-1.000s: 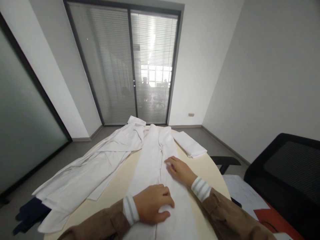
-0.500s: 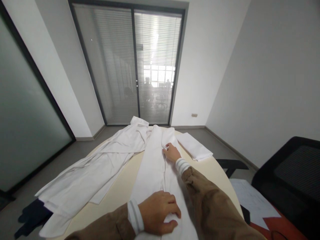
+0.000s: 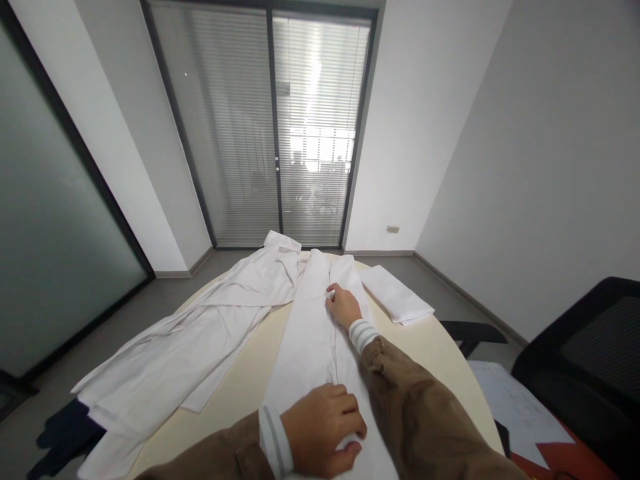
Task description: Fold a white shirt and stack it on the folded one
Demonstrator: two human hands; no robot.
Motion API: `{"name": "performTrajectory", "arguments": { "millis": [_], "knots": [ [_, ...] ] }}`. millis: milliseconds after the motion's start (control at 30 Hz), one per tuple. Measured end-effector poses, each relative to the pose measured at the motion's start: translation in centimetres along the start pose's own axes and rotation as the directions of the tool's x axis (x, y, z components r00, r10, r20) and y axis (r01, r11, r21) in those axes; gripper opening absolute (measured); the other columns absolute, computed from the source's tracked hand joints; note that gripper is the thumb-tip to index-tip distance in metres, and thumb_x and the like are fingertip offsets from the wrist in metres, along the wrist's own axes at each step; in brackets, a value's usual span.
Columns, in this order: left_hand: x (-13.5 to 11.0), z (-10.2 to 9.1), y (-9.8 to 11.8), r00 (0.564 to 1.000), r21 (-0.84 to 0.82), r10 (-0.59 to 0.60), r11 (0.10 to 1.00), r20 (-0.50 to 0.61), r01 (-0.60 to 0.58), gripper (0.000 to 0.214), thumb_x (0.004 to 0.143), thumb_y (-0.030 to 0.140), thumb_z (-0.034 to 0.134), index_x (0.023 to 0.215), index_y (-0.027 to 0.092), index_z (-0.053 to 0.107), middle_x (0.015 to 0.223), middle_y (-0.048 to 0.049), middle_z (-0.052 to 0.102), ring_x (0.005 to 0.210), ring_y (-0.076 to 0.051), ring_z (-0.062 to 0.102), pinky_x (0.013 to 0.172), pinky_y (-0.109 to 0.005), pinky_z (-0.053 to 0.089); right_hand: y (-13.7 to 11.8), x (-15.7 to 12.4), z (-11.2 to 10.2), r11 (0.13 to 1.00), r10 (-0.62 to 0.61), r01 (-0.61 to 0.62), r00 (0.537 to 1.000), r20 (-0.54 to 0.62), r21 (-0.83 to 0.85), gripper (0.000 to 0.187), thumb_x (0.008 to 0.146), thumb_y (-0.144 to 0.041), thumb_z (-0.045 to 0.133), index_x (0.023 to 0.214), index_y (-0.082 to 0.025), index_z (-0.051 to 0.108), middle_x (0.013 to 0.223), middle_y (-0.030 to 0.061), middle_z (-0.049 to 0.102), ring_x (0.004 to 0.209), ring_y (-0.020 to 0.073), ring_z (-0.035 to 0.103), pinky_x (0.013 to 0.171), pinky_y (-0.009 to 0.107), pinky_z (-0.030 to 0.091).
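Note:
A long white garment (image 3: pixel 303 333), folded lengthwise in narrow panels, runs down the middle of the table away from me. My right hand (image 3: pixel 344 305) pinches a bit of its cloth along the inner fold, about two-thirds of the way to the far end. Closer to me, my left hand (image 3: pixel 325 430) lies on the near part with fingers curled toward the thumb, white cloth bunched between them. To the left, a second white garment (image 3: pixel 200 333) is spread out loosely, wrinkled, its near end drooping over the table edge. Right of my right hand is a neatly folded white cloth (image 3: pixel 397 297).
Everything lies on a round cream-coloured table (image 3: pixel 440 360). A black office chair (image 3: pixel 580 353) stands at the right, with papers (image 3: pixel 515 400) and something red beside it. Dark blue cloth (image 3: pixel 70 430) shows below the left edge. Glass panels with blinds (image 3: pixel 315 133) are behind.
My left hand's fingers and thumb have drawn closer together on the cloth. A small crease has risen ahead of that hand. My right hand keeps its pinch, and the view has shifted slightly.

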State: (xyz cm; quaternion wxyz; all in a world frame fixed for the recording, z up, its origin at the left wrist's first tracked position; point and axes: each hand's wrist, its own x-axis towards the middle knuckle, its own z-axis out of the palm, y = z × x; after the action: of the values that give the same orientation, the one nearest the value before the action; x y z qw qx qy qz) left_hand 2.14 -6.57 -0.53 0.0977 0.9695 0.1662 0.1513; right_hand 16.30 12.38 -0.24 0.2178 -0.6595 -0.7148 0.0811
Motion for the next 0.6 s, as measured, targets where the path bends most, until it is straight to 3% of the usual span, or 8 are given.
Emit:
{"name": "performTrajectory", "arguments": {
  "millis": [267,433,533,600],
  "knots": [
    [-0.1,-0.2,-0.2,0.987,0.033,0.136,0.990,0.087,-0.139,0.023,0.088,0.044,0.065,0.092,0.022,0.058,0.086,-0.0001,0.062,0.078,-0.018,0.055,0.066,-0.034,0.041,0.6,1.3,-0.1,0.995,-0.070,0.065,0.996,0.057,0.079,0.017,0.080,-0.008,0.056,0.087,-0.016,0.069,0.094,0.0094,0.070,0.092,0.0196,0.063,0.081,0.028,0.043],
    [-0.3,-0.4,0.3,0.967,0.103,0.239,0.963,0.086,-0.247,0.009,0.094,0.031,0.062,0.091,0.024,0.058,0.080,0.0015,0.061,0.074,-0.018,0.052,0.058,-0.034,0.034,1.6,0.9,-0.4,0.975,-0.149,0.123,0.980,0.131,0.188,0.025,0.084,-0.015,0.057,0.107,-0.017,0.065,0.079,0.0001,0.068,0.073,0.0135,0.062,0.072,0.024,0.046],
    [-0.4,-0.3,0.7,0.956,0.169,0.282,0.941,0.084,-0.293,0.020,0.096,0.033,0.059,0.081,0.021,0.055,0.074,0.0009,0.060,0.071,-0.017,0.052,0.053,-0.033,0.030,1.8,-0.3,-0.7,0.962,-0.198,0.170,0.973,0.120,0.215,0.027,0.089,-0.023,0.056,0.114,-0.016,0.064,0.093,0.0042,0.068,0.079,0.0144,0.062,0.079,0.027,0.047],
    [-0.5,0.1,0.9,0.944,0.184,0.318,0.926,0.086,-0.329,0.023,0.096,0.033,0.059,0.077,0.021,0.054,0.075,0.0005,0.061,0.070,-0.016,0.052,0.051,-0.032,0.031,2.0,-1.4,-0.9,0.940,-0.293,0.265,0.950,0.112,0.214,0.032,0.088,-0.028,0.060,0.117,-0.015,0.064,0.107,0.0088,0.066,0.093,0.0179,0.061,0.089,0.030,0.047]
  ]
}}
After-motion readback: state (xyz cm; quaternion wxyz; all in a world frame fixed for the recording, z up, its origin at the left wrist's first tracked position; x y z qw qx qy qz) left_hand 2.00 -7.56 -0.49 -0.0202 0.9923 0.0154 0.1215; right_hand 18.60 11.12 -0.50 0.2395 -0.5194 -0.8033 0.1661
